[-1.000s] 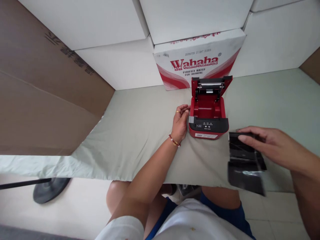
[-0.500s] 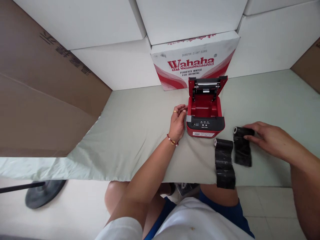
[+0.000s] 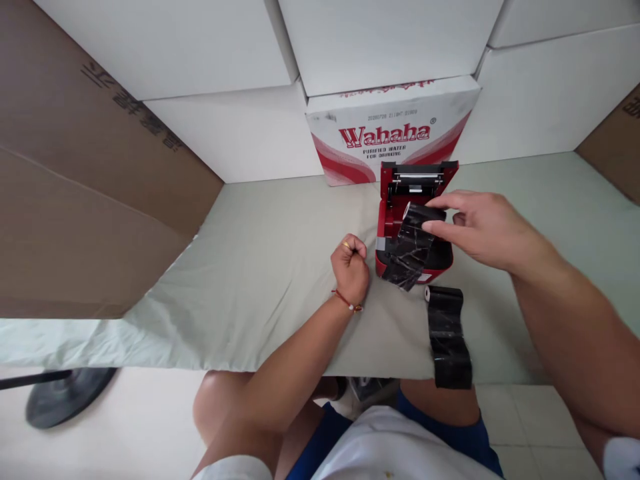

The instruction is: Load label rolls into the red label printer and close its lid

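A red and black label printer stands on the cloth with its lid raised. My right hand pinches a black label roll between thumb and fingers, over the printer's opening. Its loose strip hangs down across the printer's front panel, hiding much of it and of the red inside. Just left of the printer, my left hand rests on the cloth with its fingers curled in, apart from the printer. A second black label roll lies partly unrolled in front, its end over the table edge.
A pale green cloth covers the table. Behind the printer leans a Wahaha water carton against stacked white boxes. A large brown cardboard box takes up the left side, and another brown box is at far right.
My right hand has lifted one black roll from the cloth and carried it left and up over the printer. My left hand has drawn back from the printer's side and curled its fingers.
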Demonstrator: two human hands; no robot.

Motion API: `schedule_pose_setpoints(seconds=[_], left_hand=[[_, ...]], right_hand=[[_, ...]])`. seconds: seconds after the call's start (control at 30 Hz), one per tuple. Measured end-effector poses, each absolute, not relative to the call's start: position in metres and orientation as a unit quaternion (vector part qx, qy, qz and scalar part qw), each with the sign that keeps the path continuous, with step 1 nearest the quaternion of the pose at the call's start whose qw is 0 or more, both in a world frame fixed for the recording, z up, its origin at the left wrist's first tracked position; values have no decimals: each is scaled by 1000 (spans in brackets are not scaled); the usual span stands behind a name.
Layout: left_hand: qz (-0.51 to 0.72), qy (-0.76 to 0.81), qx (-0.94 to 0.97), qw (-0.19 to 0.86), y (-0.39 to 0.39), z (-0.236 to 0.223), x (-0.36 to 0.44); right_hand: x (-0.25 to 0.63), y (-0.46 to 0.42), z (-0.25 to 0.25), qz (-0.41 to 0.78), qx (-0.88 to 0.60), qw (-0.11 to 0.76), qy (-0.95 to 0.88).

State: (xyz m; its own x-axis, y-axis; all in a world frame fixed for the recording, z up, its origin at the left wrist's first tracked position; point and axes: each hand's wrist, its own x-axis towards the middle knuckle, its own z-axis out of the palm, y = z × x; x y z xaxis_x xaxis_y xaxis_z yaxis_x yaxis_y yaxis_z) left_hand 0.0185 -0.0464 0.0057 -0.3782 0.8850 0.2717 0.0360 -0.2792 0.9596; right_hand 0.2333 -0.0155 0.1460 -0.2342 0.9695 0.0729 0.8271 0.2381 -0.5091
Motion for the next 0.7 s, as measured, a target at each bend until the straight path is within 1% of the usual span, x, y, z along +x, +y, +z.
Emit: schedule_pose_setpoints(seconds=[0.07, 0.13, 0.17, 0.23, 0.3, 0.37, 0.43, 0.53, 0.63, 0.7], left_hand=[[642, 487, 486, 339, -55, 10, 17], [645, 452, 533, 309, -63, 14, 17], [649, 433, 565, 269, -67, 15, 18], [646, 410, 624, 157, -73, 19, 21], [622, 413, 663, 50, -78, 23, 24], [587, 415, 696, -11, -80, 27, 26], [550, 405, 730, -28, -80, 30, 28], [508, 402, 762, -12, -78, 31, 29], [484, 410, 773, 8, -76, 29, 29], [480, 415, 773, 2, -74, 28, 30]], right_hand=[[217, -6, 134, 117, -599, 128, -782], [209, 0, 125, 70, -607, 74, -788], [208, 3, 121, 56, -613, 54, -786], [207, 9, 115, 32, -620, 44, -783], [206, 16, 109, 18, -616, 62, -785], [206, 21, 104, 12, -609, 83, -789], [205, 24, 102, 11, -607, 98, -789], [203, 24, 102, 29, -622, 97, -776], [201, 21, 105, 49, -629, 95, -770], [203, 18, 108, 72, -603, 115, -786]])
